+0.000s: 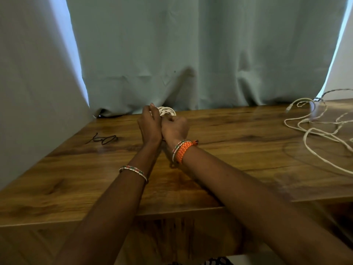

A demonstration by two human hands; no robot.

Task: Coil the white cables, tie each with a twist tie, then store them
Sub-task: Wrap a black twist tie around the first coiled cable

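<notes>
Fingers (152, 109) of my left hand (150, 125) are curled round the near-left side of the coiled white cable (166, 111), thumb tip up against the loops. My right hand (174, 129) is curled just right of it, knuckles toward the camera; its fingertips are hidden behind the hand, so I cannot tell whether they pinch a twist tie or only the coil. Both hands touch at the heel.

Head view, the only one: the coil sits at the far edge of the tabletop (229, 165), just in front of the curtain (191, 54), directly beyond both sets of fingers. Its loops run roughly left to right, across my line of reach. The left hand is the nearer holder; the right sits at the coil's near-right flank, where I judge a tie would go round.

A black twist tie (107, 139) lies on the tabletop to the left, apart from the hands, closer to the left one. Loose white cables (313, 129) sprawl at the far right, well apart, on the right hand's side.

Judgement: tying step on the first coil, loose cables still to do.
</notes>
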